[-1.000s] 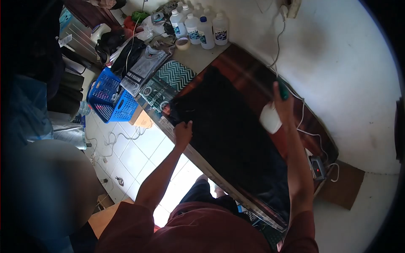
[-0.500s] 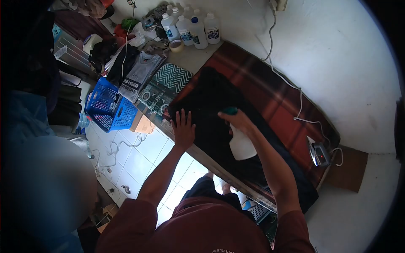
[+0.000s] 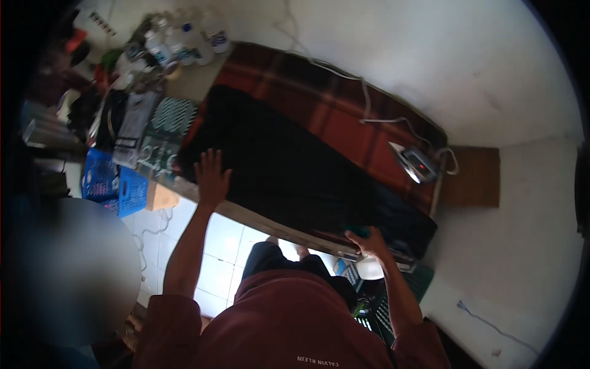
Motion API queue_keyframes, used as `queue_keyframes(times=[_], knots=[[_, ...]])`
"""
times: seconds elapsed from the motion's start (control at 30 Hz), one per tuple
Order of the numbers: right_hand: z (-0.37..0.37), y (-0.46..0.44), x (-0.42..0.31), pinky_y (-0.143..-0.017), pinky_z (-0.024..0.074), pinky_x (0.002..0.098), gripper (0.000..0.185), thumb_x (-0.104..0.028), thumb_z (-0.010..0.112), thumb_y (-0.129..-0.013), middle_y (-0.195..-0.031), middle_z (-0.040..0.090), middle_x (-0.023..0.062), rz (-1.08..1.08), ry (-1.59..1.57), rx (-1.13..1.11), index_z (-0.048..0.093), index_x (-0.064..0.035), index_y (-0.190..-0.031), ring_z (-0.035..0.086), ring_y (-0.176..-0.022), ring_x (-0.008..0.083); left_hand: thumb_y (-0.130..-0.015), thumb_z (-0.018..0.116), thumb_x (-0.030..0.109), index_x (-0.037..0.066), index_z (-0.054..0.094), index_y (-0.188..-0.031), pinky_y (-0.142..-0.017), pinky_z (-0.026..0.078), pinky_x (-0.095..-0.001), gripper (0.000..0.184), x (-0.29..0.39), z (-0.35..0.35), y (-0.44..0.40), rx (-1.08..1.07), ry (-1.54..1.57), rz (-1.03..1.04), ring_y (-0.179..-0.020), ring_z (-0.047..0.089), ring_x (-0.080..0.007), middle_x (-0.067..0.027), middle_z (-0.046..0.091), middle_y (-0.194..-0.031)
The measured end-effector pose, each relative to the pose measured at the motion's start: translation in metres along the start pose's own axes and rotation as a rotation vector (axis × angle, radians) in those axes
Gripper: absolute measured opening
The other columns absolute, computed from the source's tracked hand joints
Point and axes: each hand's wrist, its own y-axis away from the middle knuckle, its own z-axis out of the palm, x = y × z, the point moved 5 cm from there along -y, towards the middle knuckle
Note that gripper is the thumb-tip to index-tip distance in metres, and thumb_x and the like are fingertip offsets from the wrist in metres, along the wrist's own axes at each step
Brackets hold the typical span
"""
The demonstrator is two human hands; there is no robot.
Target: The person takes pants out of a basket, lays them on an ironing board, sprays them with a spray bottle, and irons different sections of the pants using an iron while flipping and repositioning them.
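A long black garment (image 3: 276, 154) lies spread over a red plaid cloth (image 3: 319, 92) on the ironing surface. My left hand (image 3: 212, 181) rests flat near the garment's left end, its fingers spread. Past the surface's front edge, at the lower right, my right hand (image 3: 370, 245) is wrapped round the neck of a white spray bottle (image 3: 370, 269) with a green head. An iron (image 3: 416, 163) with a small red light sits at the right end of the plaid cloth, its cord running back along the wall.
Folded clothes (image 3: 135, 126) and a patterned green bundle (image 3: 174, 115) lie to the left. Several white bottles (image 3: 184, 46) and a tape roll (image 3: 173, 71) stand at the back. A blue basket (image 3: 132, 192) is at lower left, a dark green crate (image 3: 418, 284) below right.
My right hand has carried the spray bottle from above the garment down to the right, past the front edge. My left hand stays flat on the garment. The view has swung right.
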Motion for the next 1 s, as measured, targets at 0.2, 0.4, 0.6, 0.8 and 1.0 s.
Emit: queue_keyframes(times=[0.2,0.4,0.6,0.8,1.0], knots=[[-0.116,0.062,0.169,-0.046,0.0496,0.0315,0.043,-0.047,0.083,-0.086,-0.07,0.066,0.0027,0.109,-0.44,0.604,0.071,-0.0059,-0.087,0.061,-0.053,0.0137,-0.1,0.056,0.03,0.007,0.033,-0.161,-0.123,0.017,-0.0639,0.068,0.024,-0.022,-0.014,-0.015,0.008,-0.041,-0.156,0.021,-0.0409,-0.0193,0.027,-0.168],[-0.174,0.071,0.159,-0.046,0.0494,0.0333,0.047,-0.055,0.083,-0.084,-0.072,0.064,0.0035,0.198,-0.686,0.699,0.067,-0.0108,-0.088,0.062,-0.05,0.0182,-0.106,0.049,0.037,0.006,0.036,-0.159,-0.122,0.017,-0.0657,0.063,0.055,0.001,-0.028,-0.112,-0.136,0.077,-0.157,0.018,-0.0405,-0.0183,0.025,-0.169],[-0.135,0.0,0.046,-0.048,0.0495,0.0342,0.05,-0.059,0.083,-0.082,-0.075,0.065,0.0036,0.145,-0.585,0.379,0.066,-0.0126,-0.09,0.062,-0.053,0.0176,-0.105,0.049,0.037,0.006,0.039,-0.158,-0.122,0.018,-0.0666,0.062,0.055,-0.002,-0.03,-0.122,-0.117,0.075,-0.157,0.02,-0.0402,-0.0187,0.025,-0.169],[-0.038,-0.079,-0.109,-0.049,0.0496,0.0324,0.05,-0.057,0.083,-0.083,-0.083,0.065,0.0032,-0.053,-0.492,0.056,0.066,-0.0129,-0.098,0.061,-0.055,0.0157,-0.104,0.051,0.033,0.003,0.035,-0.159,-0.123,0.017,-0.0628,0.064,0.039,-0.002,-0.015,-0.018,0.059,-0.009,-0.157,0.02,-0.0407,-0.0199,0.027,-0.168],[0.051,-0.137,-0.237,-0.048,0.0485,0.0307,0.049,-0.056,0.08,-0.087,-0.082,0.062,0.002,-0.141,-0.308,-0.16,0.066,-0.0112,-0.099,0.06,-0.054,0.0144,-0.104,0.049,0.03,-0.003,0.028,-0.16,-0.126,0.012,-0.0584,0.069,0.007,0.005,0.06,0.112,0.107,-0.282,-0.158,0.017,-0.0408,-0.0226,0.023,-0.168]])
